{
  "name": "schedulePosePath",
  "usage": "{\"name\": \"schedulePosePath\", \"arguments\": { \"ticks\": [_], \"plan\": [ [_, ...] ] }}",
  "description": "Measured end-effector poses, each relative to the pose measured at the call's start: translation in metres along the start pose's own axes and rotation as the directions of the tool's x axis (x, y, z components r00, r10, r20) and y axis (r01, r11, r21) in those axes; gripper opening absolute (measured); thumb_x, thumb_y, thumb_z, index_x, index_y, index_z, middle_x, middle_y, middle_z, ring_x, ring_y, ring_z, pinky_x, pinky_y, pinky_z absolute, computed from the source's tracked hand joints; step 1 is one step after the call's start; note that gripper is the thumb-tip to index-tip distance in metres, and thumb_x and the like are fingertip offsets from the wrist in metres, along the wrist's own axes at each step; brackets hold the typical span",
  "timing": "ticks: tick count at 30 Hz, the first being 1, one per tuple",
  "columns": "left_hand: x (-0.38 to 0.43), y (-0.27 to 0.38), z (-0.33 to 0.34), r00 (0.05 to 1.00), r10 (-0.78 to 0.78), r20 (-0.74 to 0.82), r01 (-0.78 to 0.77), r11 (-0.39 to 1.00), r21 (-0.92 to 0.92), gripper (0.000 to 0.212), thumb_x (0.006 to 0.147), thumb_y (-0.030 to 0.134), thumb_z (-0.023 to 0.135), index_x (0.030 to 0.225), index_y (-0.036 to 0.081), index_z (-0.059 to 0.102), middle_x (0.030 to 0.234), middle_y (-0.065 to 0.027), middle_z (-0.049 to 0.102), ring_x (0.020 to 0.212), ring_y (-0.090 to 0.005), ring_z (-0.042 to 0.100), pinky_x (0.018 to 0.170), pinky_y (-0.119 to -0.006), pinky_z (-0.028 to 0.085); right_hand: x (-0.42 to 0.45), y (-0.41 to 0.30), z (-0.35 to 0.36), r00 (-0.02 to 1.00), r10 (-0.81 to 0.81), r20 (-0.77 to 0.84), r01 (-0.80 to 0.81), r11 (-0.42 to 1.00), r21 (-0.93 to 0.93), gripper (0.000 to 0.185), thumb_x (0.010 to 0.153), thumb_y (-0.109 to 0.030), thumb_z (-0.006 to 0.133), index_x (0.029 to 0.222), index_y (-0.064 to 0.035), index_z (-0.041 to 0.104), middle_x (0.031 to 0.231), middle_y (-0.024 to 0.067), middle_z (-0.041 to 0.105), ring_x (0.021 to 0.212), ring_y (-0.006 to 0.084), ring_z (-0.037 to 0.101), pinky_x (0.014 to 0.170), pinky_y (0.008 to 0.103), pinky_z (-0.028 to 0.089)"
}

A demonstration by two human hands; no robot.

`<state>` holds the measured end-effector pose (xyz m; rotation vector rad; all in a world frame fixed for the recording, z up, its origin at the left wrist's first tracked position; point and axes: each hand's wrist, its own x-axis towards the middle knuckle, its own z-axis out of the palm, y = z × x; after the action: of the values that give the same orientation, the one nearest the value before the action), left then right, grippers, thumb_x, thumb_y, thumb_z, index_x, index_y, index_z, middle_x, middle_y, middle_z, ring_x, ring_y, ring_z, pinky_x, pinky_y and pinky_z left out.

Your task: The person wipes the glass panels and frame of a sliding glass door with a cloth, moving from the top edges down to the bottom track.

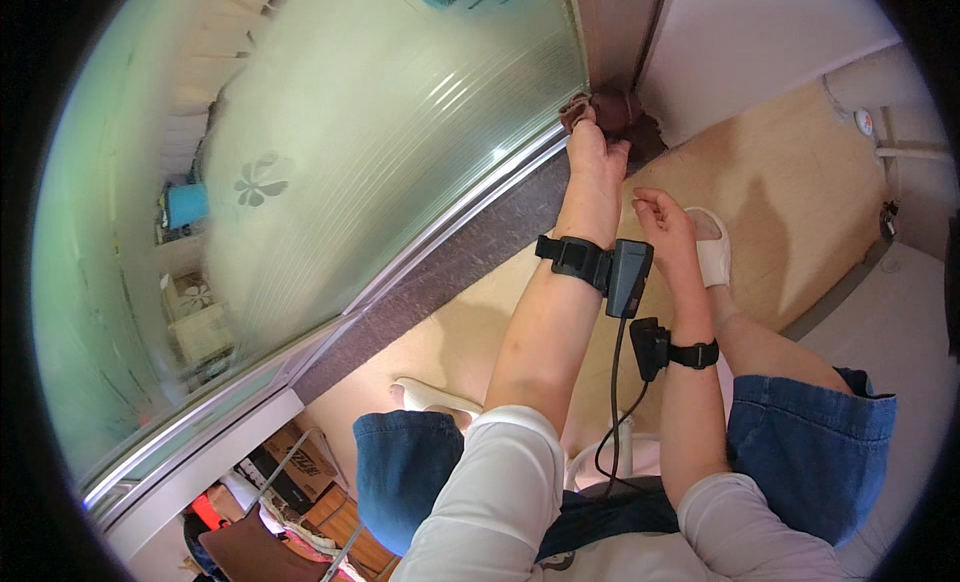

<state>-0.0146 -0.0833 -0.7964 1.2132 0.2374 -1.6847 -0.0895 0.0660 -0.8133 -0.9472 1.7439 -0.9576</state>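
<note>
My left hand (592, 143) reaches to the foot of the frosted glass sliding door (360, 131), where its frame meets the white wall. It is on a bunched dark reddish-brown cloth (615, 110) in that corner, and some of its fingers are hidden by the cloth. Lower and to the right, my right hand (664, 214) hangs over the beige floor with its fingers loosely curled and nothing in them. Both wrists wear black straps with small dark devices, joined to cables.
A metal door track (450, 229) runs along a dark stone sill (442, 282). White slippers are on my feet. At the lower left stand a folding chair (259, 544) and a cardboard box (300, 462). Pipes (915, 153) run along the right wall.
</note>
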Motion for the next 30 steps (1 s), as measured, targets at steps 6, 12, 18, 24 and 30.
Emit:
{"name": "schedulePosePath", "arguments": {
  "ticks": [6, 12, 18, 24, 30],
  "plan": [
    [-0.064, 0.047, 0.027, 0.981, -0.065, 0.185, 0.064, 0.998, 0.007, 0.031, 0.101, 0.028, 0.051, 0.123, 0.006, 0.056, 0.130, -0.0168, 0.056, 0.119, -0.0352, 0.054, 0.106, -0.058, 0.037, -0.005, -0.054, 0.003, 0.995, -0.098, -0.019, 0.099, 0.993, 0.065, 0.022, 0.094, -0.015, 0.060, 0.112, -0.0043, 0.067, 0.098, 0.0147, 0.071, 0.090, 0.0216, 0.068, 0.079, 0.0329, 0.053],
    [-0.201, 0.097, 0.085, 0.935, -0.010, 0.355, -0.042, 0.989, 0.141, 0.033, 0.101, 0.028, 0.053, 0.124, 0.004, 0.055, 0.128, -0.0180, 0.057, 0.119, -0.0360, 0.054, 0.106, -0.056, 0.039, -0.025, -0.124, -0.001, 0.953, -0.294, -0.079, 0.303, 0.938, 0.167, 0.022, 0.094, -0.014, 0.060, 0.113, -0.0040, 0.066, 0.096, 0.0130, 0.070, 0.083, 0.0203, 0.066, 0.075, 0.0322, 0.052],
    [-0.318, 0.166, 0.058, 0.540, 0.056, 0.840, -0.261, 0.960, 0.104, 0.047, 0.101, 0.033, 0.050, 0.139, 0.005, 0.046, 0.140, -0.0135, 0.053, 0.130, -0.0305, 0.048, 0.110, -0.048, 0.035, -0.068, -0.221, 0.001, 0.936, -0.348, 0.042, 0.306, 0.869, 0.389, 0.027, 0.095, -0.015, 0.059, 0.120, -0.0040, 0.063, 0.106, 0.0063, 0.068, 0.096, 0.0156, 0.063, 0.083, 0.0317, 0.051],
    [-0.394, 0.231, -0.019, 0.476, 0.141, 0.868, -0.418, 0.905, 0.082, 0.052, 0.103, 0.037, 0.046, 0.145, 0.007, 0.038, 0.142, -0.0126, 0.051, 0.129, -0.0282, 0.050, 0.104, -0.045, 0.042, -0.141, -0.330, 0.002, 0.836, -0.419, 0.355, 0.091, 0.744, 0.662, 0.034, 0.100, -0.021, 0.054, 0.131, -0.0073, 0.054, 0.120, 0.0051, 0.064, 0.108, 0.0172, 0.064, 0.088, 0.0356, 0.055],
    [-0.409, 0.269, -0.100, 0.533, 0.301, 0.791, -0.506, 0.862, 0.013, 0.047, 0.102, 0.035, 0.050, 0.138, 0.004, 0.047, 0.135, -0.0094, 0.057, 0.121, -0.0230, 0.056, 0.103, -0.041, 0.044, -0.196, -0.360, 0.034, 0.701, -0.415, 0.580, -0.072, 0.768, 0.637, 0.052, 0.102, -0.026, 0.050, 0.149, -0.0118, 0.031, 0.133, 0.0095, 0.056, 0.113, 0.0215, 0.062, 0.092, 0.0432, 0.054]
  ]
}}
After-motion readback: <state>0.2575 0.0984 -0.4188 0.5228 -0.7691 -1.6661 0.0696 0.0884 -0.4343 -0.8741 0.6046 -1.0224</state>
